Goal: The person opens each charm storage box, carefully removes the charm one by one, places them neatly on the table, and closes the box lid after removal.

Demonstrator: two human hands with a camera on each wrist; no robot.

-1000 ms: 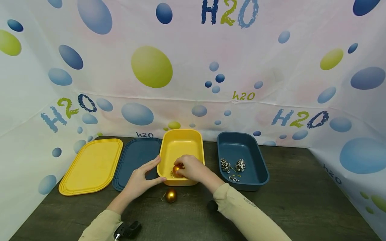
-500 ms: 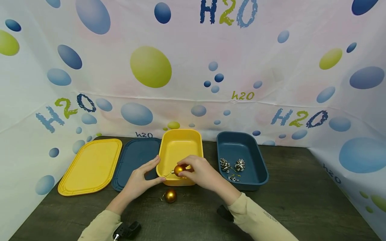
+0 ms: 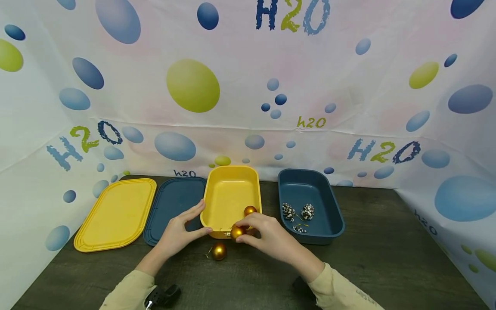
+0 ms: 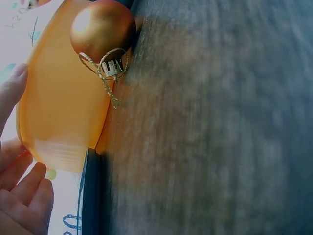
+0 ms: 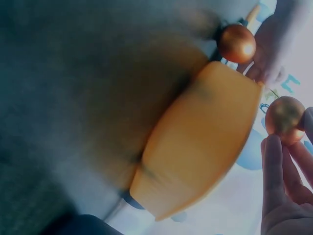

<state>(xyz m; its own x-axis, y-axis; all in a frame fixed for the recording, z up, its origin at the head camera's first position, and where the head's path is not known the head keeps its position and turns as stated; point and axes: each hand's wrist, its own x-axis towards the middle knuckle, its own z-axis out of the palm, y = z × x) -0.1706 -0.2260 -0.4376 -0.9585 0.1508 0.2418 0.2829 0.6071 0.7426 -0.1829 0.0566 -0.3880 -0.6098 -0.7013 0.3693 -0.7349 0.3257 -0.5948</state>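
So, one gold ball [image 3: 238,231] is being pinched between the thumb and fingers of the right hand [image 3: 271,237], right at the near edge of the yellow box [image 3: 232,193]. The same box is touched at its near left corner by the left hand [image 3: 180,232], thumb and fingers spread well apart. A second ball [image 3: 249,210] can be seen inside, towards the right wall. A third ball [image 3: 218,252], string loop attached, is left on the dark table [image 3: 240,284] just in front. Two silvery pinecones [image 3: 308,212] are kept in the blue box [image 3: 310,191] to the right.
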